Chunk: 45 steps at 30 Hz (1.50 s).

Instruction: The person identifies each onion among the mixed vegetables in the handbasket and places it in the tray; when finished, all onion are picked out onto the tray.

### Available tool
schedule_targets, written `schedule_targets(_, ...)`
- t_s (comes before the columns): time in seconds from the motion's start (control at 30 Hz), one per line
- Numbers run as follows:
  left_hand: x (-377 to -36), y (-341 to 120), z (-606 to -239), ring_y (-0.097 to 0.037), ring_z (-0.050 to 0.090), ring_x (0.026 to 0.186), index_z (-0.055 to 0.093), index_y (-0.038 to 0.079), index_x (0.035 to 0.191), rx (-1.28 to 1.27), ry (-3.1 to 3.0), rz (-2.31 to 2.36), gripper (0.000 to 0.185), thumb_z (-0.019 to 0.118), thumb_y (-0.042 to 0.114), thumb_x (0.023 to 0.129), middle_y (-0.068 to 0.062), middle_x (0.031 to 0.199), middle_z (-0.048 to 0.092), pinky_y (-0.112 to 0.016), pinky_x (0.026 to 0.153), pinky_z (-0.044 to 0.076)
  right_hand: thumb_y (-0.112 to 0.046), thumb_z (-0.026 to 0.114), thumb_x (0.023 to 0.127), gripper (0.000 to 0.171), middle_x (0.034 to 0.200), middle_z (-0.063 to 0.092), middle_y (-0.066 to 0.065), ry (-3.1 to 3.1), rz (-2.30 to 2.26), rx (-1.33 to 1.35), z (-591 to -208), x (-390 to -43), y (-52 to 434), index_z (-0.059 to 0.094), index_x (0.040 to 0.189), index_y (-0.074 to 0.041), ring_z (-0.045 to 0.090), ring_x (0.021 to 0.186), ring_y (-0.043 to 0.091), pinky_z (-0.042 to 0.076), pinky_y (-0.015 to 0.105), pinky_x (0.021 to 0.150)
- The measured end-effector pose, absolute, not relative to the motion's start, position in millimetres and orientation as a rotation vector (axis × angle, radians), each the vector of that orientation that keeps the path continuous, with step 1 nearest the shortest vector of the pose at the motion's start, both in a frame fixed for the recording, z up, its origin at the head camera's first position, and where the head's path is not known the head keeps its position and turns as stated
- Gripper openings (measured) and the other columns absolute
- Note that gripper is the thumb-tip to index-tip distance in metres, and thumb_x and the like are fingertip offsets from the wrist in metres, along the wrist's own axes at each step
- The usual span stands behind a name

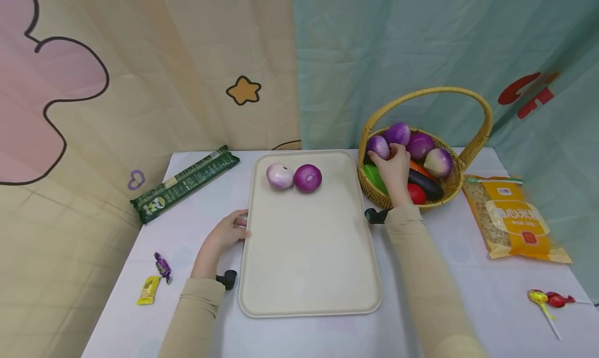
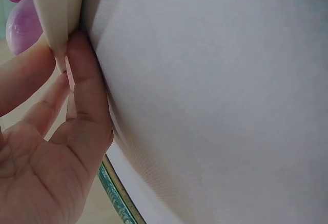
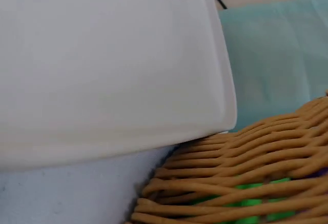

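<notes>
A cream tray (image 1: pixel 309 259) lies on the white-covered table, bearing a pale purple onion (image 1: pixel 280 176) and a darker purple onion (image 1: pixel 308 178) at its far end. My left hand (image 1: pixel 228 232) pinches the tray's left rim; the left wrist view shows thumb and fingers on either side of the edge. Inside the wicker basket (image 1: pixel 374 195), my right hand (image 1: pixel 395 170) grips a small purple onion (image 1: pixel 378 146) between thumb and fingers. More purple onions (image 1: pixel 420 145), a white-and-purple bulb (image 1: pixel 438 163), an eggplant (image 1: pixel 425 184) and a red vegetable (image 1: pixel 416 193) fill the basket.
The basket's tall handle (image 1: pixel 430 90) arches over it. A green packet (image 1: pixel 184 183) lies at the back left, a yellow food bag (image 1: pixel 515 217) right of the basket. Wrapped candies (image 1: pixel 148 290) sit at left; lollipops (image 1: pixel 538 297) at front right. A curtain (image 1: pixel 374 51) hangs behind.
</notes>
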<state>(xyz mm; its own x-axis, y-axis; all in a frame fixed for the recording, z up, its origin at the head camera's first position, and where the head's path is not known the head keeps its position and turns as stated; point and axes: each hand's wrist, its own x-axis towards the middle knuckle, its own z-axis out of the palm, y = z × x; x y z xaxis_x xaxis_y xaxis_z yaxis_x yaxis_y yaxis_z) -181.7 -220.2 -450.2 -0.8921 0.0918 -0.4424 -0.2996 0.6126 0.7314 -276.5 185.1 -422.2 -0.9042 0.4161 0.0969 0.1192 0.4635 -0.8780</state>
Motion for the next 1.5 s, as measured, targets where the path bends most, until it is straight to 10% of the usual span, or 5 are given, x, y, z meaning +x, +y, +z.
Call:
schedule_targets(0.57, -181.0, -219.0, -450.2, -0.028, 0.058, 0.105, 0.037, 0.004, 0.15, -0.173, 2.397, 1.207, 0.064, 0.06, 0.003, 0.09, -0.021, 0.125, 0.054, -0.035, 0.086, 0.049, -0.026, 0.074, 0.083, 0.063, 0.131, 0.044, 0.025, -2.342, 1.43, -0.506, -426.8, -279.3, 182.0, 0.043, 0.13, 0.002, 0.044, 0.123, 0.036, 0.035, 0.042, 0.11)
schedule_targets(0.9, -179.5, -218.7, -448.6, -0.028, 0.057, 0.106, 0.037, 0.004, 0.149, -0.185, 2.404, 1.199, 0.064, 0.06, 0.002, 0.09, -0.021, 0.125, 0.054, -0.036, 0.088, 0.049, -0.043, 0.063, 0.089, 0.07, 0.141, 0.044, 0.017, -2.409, 1.545, -0.473, -381.7, -215.2, 183.1, 0.039, 0.141, -0.004, 0.047, 0.12, 0.028, 0.044, 0.033, 0.096)
schedule_targets(1.5, -181.2, -218.7, -450.1, -0.028, 0.058, 0.104, 0.037, 0.003, 0.15, -0.198, 2.382, 1.224, 0.063, 0.06, 0.0, 0.091, -0.021, 0.125, 0.053, -0.034, 0.085, 0.05, -0.031, 0.061, 0.093, 0.056, 0.136, 0.049, 0.019, -2.649, 2.105, -0.088, -430.2, -205.2, 49.3, 0.044, 0.139, -0.004, 0.055, 0.12, 0.032, 0.054, 0.039, 0.094)
